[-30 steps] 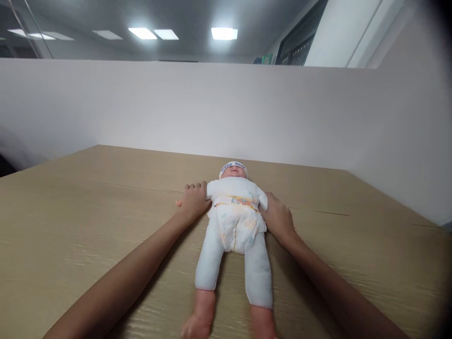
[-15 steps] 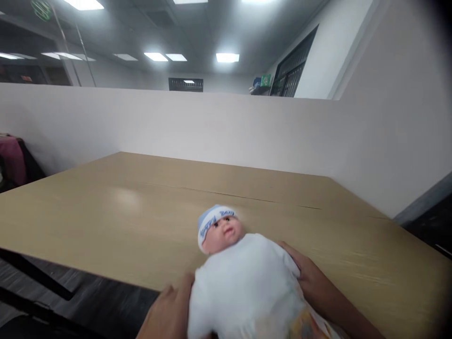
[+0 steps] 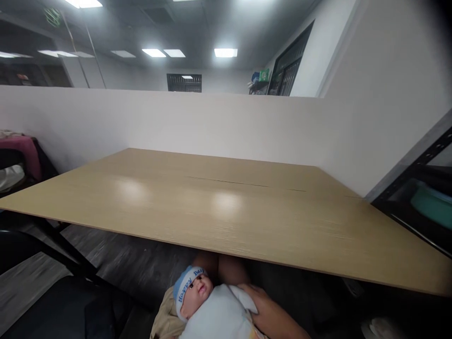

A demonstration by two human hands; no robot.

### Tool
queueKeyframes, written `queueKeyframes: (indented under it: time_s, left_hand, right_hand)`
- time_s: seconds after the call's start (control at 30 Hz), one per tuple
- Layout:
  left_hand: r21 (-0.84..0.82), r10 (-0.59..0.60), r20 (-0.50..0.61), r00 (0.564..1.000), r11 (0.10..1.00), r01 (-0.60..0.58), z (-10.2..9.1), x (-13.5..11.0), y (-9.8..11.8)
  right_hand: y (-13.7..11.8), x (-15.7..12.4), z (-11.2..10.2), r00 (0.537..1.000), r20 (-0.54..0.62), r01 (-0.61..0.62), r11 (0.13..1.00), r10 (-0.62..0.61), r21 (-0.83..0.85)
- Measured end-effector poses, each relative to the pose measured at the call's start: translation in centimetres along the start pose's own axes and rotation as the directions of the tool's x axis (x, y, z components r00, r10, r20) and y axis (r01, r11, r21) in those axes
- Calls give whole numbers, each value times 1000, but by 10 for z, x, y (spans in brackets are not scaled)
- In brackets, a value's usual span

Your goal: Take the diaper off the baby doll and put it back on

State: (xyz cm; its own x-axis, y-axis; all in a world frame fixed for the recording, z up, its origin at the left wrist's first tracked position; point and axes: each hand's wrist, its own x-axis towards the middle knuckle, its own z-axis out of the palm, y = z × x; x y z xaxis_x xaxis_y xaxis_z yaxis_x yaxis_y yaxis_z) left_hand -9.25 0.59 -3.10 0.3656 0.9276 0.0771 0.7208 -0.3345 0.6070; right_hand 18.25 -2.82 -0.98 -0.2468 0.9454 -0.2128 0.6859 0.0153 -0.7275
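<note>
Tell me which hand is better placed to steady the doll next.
The right, most likely: the right hand shows clearly against the white sleeve of the doll. The left hand can't be made out here, so its placement can't be judged.

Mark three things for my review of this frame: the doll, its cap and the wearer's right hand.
Doll (image 3: 217,311): head view, on its white-clad chest.
Cap (image 3: 186,285): head view, on its lettered band.
Right hand (image 3: 260,302): head view, on its back.
</note>
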Motion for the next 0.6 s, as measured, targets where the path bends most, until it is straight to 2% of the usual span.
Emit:
queueKeyframes:
  time_s: [0.07,0.13,0.27,0.33,0.4,0.47,0.53,0.6]
  left_hand:
    - [99,18,-19,1000,995,-16,18,13,-9]
    - [169,73,-48,996,983,-64,27,8,-20]
    - [222,186,-87,979,961,-163,23,-39,-39]
    - [197,256,-61,965,951,-240,22,-58,-41]
    - [87,408,28,912,908,-409,28,-60,-33]
    - [-78,555,152,818,832,-550,38,-47,-19]
    - [-175,612,256,748,791,-587,49,-28,-3]
    - [-188,598,312,738,800,-569,54,-11,11]
  right_hand:
    - [21,-1,10,1000,-6,-30,999,31,41]
    - [29,-10,11,998,-54,-14,994,20,111]
    - [21,-39,8,992,-116,-19,970,48,242]
    - [19,-51,12,985,-158,-16,959,63,281]
    - [23,-56,20,974,-217,-2,953,71,304]
    - [29,-56,27,965,-248,-7,951,88,309]
    - [34,-54,31,962,-254,-20,957,97,289]
    - [36,-52,32,967,-240,-20,967,83,255]
